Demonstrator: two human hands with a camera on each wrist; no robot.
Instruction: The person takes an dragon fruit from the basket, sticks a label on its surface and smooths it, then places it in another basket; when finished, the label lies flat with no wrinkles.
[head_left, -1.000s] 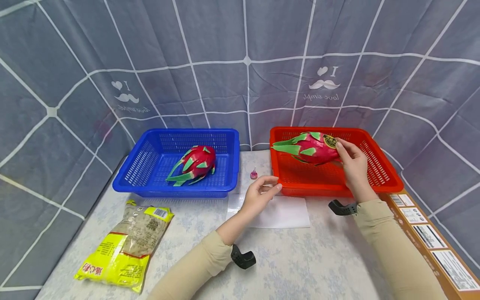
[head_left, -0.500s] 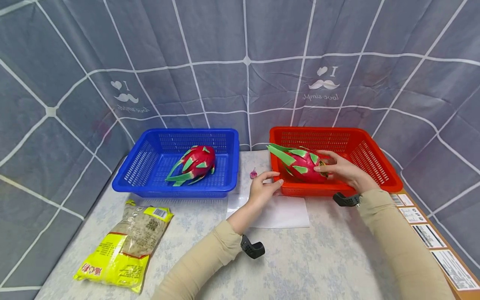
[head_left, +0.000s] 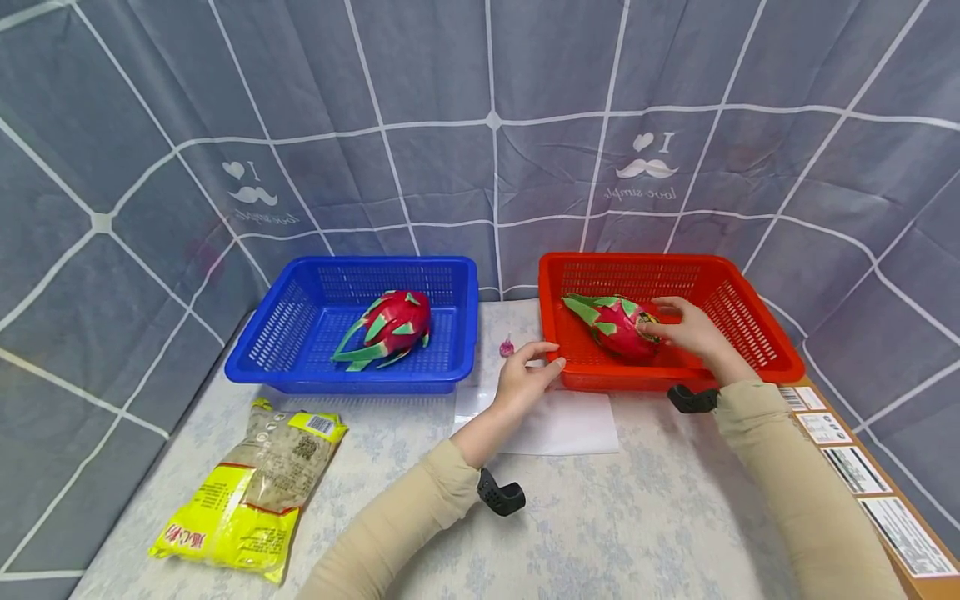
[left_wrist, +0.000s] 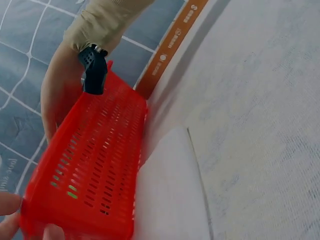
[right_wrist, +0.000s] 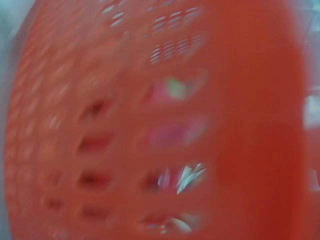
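A pink dragon fruit [head_left: 621, 332] with green-tipped scales lies inside the red basket [head_left: 750, 354], its leafy end toward the left. My right hand [head_left: 693, 333] reaches over the front rim and holds the fruit's right end, thumb and fingers on either side of a dark round sticker. The left hand [head_left: 519, 382] pinches the basket's front left corner between thumb and fingers. In the left wrist view, fingertips [left_wrist: 9, 204] touch this corner. Only the basket's perforated wall [right_wrist: 250, 125] fills the right wrist view, with the fruit glimpsed through its holes.
A blue basket [head_left: 300, 367] at the left holds another dragon fruit [head_left: 396, 325]. A small pink wrapped candy [head_left: 507, 347] lies between the baskets. White paper [head_left: 562, 425], a yellow food bag [head_left: 243, 500] and a labelled carton [head_left: 862, 475] lie nearer.
My right hand has lowered the dragon fruit from above the red basket into it, then shifted it slightly right. The left hand has stayed at the basket's corner.
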